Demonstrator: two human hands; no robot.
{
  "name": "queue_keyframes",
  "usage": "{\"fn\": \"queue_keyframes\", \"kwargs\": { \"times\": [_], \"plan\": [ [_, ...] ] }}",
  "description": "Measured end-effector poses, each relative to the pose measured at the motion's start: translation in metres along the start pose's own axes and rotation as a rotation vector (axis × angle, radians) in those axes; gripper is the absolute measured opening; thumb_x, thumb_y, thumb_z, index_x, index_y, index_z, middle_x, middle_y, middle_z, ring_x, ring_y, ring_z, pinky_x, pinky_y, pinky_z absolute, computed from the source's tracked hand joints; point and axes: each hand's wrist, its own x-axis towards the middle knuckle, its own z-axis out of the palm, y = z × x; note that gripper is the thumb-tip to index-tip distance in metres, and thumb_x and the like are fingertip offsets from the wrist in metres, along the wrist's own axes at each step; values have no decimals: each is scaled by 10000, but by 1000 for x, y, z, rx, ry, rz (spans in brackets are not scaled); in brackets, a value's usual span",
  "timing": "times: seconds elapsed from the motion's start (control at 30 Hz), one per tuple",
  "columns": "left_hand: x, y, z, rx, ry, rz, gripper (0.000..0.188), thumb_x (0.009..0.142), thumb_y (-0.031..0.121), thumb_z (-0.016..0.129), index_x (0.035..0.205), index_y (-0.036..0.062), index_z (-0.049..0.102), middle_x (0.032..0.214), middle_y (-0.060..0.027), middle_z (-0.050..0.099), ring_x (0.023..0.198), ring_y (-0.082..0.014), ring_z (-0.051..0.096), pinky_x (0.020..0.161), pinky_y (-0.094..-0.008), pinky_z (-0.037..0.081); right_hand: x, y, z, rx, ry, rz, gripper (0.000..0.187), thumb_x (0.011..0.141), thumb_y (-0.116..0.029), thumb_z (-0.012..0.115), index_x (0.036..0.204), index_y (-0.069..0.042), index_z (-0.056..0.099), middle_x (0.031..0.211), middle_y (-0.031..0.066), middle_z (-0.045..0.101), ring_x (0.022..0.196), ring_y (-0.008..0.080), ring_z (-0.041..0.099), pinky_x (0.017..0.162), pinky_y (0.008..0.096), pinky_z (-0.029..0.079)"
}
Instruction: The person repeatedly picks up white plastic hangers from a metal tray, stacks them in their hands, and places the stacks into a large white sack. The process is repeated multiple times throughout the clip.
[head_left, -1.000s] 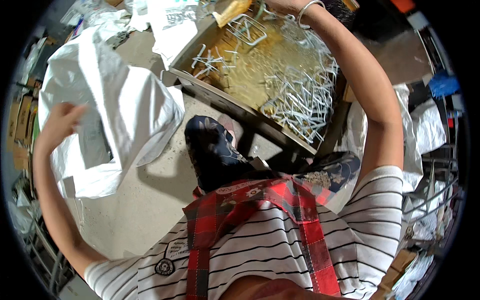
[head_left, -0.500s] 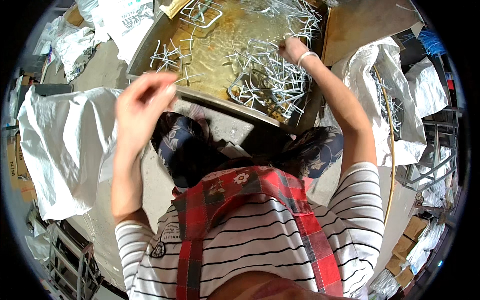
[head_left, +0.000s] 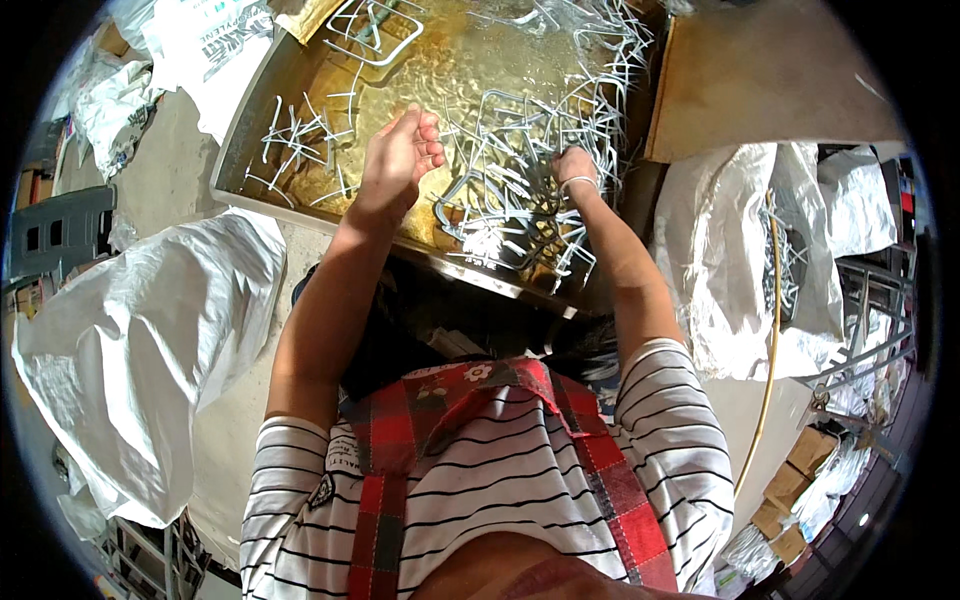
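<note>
A shallow metal tray [head_left: 300, 215] of murky water stands in front of me, with a tangled heap of bent white-grey rods [head_left: 500, 195] in its right half. My right hand [head_left: 574, 168], a pale band at its wrist, reaches into this heap. Its fingers are closed among the rods, and what they grip is hidden. Over the middle of the tray is my left hand [head_left: 400, 155], fingers loosely curled and slightly apart, with nothing visible in it. A smaller cluster of rods [head_left: 298, 140] lies in the tray to its left.
A white woven sack [head_left: 150, 350] stands to my left. Another open sack [head_left: 715, 270] at my right contains similar rods, with a long thin pole [head_left: 775, 300] beside it. A brown board [head_left: 770, 85] lies at the far right. Cardboard boxes [head_left: 790, 490] sit farther back on the right.
My left hand has swung from outside the tray's near left edge to over its middle. My right hand has come nearer and slightly left, deeper into the heap. The view has shifted.
</note>
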Motion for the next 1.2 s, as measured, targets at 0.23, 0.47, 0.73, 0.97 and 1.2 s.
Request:
{"fn": "queue_keyframes", "kwargs": {
  "times": [0.23, 0.47, 0.73, 0.97, 1.2],
  "plan": [
    [19, 10, -8, -21, -12, -2, 233, 921, 204, 448, 976, -16, 503, 766, -38, 509, 640, -134, 521, 577, -250, 467, 46, -18, 26, -91, -29, 173, 208, 770, -204, 576, 900, -72, 671, 1011, 158, 631, 933, 302, 617, 771, 396, 503],
    [25, 8, -7, -30, -82, -67, 220, 910, 213, 479, 959, 0, 507, 742, -14, 515, 599, -108, 516, 546, -234, 465, 78, -7, 45, -166, -229, -25, 258, 757, -226, 586, 936, -56, 661, 996, 166, 630, 969, 311, 601, 787, 375, 494],
    [22, 3, -3, -38, -66, -54, 211, 885, 189, 513, 945, -12, 537, 734, -23, 535, 596, -119, 510, 550, -250, 457, 92, -28, 60, -575, -292, -550, 242, 797, -183, 526, 927, -29, 660, 969, 220, 618, 912, 319, 615, 794, 396, 488],
    [21, 3, -3, 36, -6, -82, 196, 872, 170, 522, 955, -7, 539, 776, -33, 536, 672, -124, 516, 622, -266, 459, 67, -65, 41, 123, -301, -112, 377, 752, -331, 593, 875, 19, 656, 908, 236, 627, 901, 360, 606, 772, 384, 478],
    [32, -23, 12, 430, 81, -206, 436, 804, 290, 645, 1071, -26, 508, 929, -72, 567, 928, -162, 496, 856, -291, 378, -53, -128, -48, 123, -101, -351, 343, 774, -308, 582, 841, 25, 631, 867, 244, 617, 817, 380, 604, 748, 423, 477]
  ]
}}
